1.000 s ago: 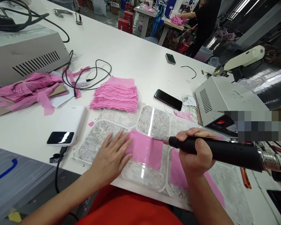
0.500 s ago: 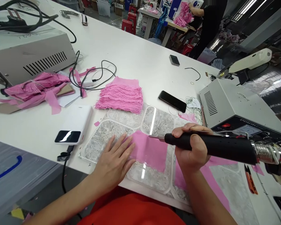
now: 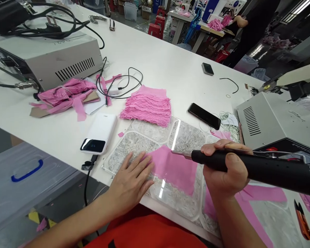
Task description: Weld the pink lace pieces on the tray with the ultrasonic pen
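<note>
Over the last second the camera had swung left and down a little, so the whole table (image 3: 155, 65) slid rightward in view, while the hands hardly shifted against the work. The left hand (image 3: 130, 181) stayed flat, fingers spread and holding nothing, pressing the left edge of the pink fabric piece (image 3: 174, 168) onto the clear scratched plate (image 3: 134, 144). The right hand (image 3: 226, 168) kept its fingers wrapped round the black cutting tool (image 3: 253, 168), whose metal tip had stayed at the far edge of the fabric, apparently touching it, which suggested the cut along that edge was still under way.

The fabric lay near the table's near edge, between the two hands: a thin, smooth, bright pink square, slightly glossy where the light struck. A stack of pink lace pieces (image 3: 147, 106) sat just beyond the plate, with a white power bank (image 3: 99, 132) to its left and a black phone (image 3: 204, 116) to its right.
</note>
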{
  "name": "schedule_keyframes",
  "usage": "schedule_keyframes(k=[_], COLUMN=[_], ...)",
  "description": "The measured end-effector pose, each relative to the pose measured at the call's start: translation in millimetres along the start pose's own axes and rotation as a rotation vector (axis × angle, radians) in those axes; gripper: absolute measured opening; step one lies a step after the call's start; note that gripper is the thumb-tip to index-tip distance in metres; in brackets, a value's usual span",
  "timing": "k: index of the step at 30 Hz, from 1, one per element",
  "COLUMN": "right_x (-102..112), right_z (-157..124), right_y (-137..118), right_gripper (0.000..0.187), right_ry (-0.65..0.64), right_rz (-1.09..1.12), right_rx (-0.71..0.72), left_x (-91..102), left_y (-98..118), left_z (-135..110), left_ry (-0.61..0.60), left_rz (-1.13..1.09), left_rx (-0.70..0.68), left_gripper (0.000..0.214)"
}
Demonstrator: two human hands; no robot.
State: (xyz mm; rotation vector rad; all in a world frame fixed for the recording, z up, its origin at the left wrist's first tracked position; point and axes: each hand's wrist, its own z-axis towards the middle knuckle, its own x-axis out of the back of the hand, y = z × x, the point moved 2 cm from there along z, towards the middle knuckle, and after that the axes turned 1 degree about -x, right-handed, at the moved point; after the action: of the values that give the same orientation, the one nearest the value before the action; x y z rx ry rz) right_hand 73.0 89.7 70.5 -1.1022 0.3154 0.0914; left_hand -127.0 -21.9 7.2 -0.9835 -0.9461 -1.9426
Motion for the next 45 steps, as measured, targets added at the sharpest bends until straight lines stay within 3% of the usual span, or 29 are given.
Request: schedule_keyframes(k=[13, 45], right_x=[-36, -34], right_z=[-12, -14], right_y=[11, 13], right_gripper=[0.008, 0.007], right_ry=[-0.118, -0.151], right_rz=[0.055, 0.093], right_rx=[-0.056, -0.06], left_x=[5.4, 9.3], left_y=[-6, -6], left_z=[-16, -20], left_ry=[0.028, 0.055], left_rz=[0.073, 0.059], left_rx=[-0.01, -0.001], left_gripper=[0.037, 0.036])
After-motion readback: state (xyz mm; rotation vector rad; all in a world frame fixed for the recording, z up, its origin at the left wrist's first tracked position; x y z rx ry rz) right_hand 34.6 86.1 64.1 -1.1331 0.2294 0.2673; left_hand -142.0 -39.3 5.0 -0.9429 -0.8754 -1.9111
